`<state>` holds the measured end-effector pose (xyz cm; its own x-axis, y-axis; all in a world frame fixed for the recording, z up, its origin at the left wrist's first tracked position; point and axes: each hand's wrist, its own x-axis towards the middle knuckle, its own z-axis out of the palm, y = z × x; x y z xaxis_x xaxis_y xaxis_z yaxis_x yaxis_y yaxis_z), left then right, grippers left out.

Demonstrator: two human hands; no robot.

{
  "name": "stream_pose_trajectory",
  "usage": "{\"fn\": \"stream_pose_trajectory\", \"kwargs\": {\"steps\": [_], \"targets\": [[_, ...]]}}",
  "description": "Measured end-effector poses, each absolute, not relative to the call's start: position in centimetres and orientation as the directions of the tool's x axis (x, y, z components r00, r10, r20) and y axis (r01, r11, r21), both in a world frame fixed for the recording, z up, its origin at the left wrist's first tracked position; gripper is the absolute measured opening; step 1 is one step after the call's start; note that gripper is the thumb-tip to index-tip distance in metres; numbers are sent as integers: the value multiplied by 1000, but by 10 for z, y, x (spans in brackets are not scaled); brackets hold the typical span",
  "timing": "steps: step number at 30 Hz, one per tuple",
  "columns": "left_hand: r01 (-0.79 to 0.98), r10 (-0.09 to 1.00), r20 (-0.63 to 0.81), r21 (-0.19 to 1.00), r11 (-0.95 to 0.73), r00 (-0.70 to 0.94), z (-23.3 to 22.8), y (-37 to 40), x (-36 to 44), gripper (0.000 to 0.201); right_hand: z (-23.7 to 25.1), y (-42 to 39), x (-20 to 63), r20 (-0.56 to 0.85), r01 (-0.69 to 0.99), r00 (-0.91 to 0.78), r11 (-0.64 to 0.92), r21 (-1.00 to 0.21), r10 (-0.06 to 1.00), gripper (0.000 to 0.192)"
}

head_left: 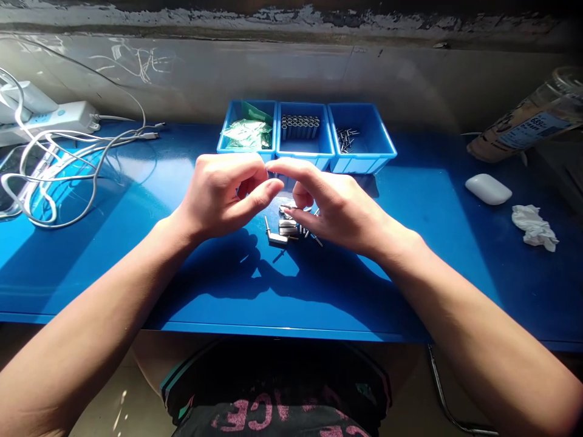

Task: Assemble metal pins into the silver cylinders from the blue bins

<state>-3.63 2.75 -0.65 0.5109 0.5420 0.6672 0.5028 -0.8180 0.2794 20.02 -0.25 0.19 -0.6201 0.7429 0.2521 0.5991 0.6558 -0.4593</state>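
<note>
Nearest the camera, two bare forearms reach forward over the front edge of the glossy blue bench (136,267). The left hand (223,194) and the right hand (334,209) meet above the middle of it, fingertips touching or almost so. The left thumb and forefinger are pinched nearly closed, and the right forefinger reaches across to that same spot; whatever sits between them is too small and too hidden to make out, so I cannot tell what either hand has hold of.

Just below and between the hands, lying on the bench, is a small loose cluster of short silver metal cylinders and thin pins (286,227). It sits nearer the right hand, whose curled lower fingers hover just over its right side. Several pieces lie with their long axes roughly left to right, while a few pins point diagonally. Nothing stands between the fingers and this pile.

Further back, three blue plastic bins stand side by side, touching:
- the left bin (228,130) holds green-tinted clear bags
- the middle bin (314,149) holds a row of metal sleeves
- the right bin (378,142) holds a few dark pins

Well off to the left lie tangled white cables (59,164) and a white power strip (68,115). To the right are a white oval case (488,189), a crumpled white tissue (534,226) and a tipped clear bottle (528,118).
</note>
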Motion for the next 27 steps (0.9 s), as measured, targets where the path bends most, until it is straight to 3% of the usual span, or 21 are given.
{"fn": "stream_pose_trajectory", "kwargs": {"steps": [4,12,17,21,27], "targets": [[470,534,602,279,-838,594,-7,26,-34,39,3,-3,198,225,657,-575,608,-446,787,79],[443,527,545,291,-848,651,-12,22,-27,34,-2,-1,198,323,669,-565,651,-359,759,74],[435,535,529,312,-845,659,-14,23,-28,36,-1,-1,194,304,735,-536,613,-291,787,75],[447,530,538,288,-847,656,-17,23,-27,32,0,-4,188,259,752,-550,606,-259,794,79],[416,470,595,238,-878,652,-19,22,-25,28,-3,-4,188,318,736,-564,639,-225,762,80]]}}
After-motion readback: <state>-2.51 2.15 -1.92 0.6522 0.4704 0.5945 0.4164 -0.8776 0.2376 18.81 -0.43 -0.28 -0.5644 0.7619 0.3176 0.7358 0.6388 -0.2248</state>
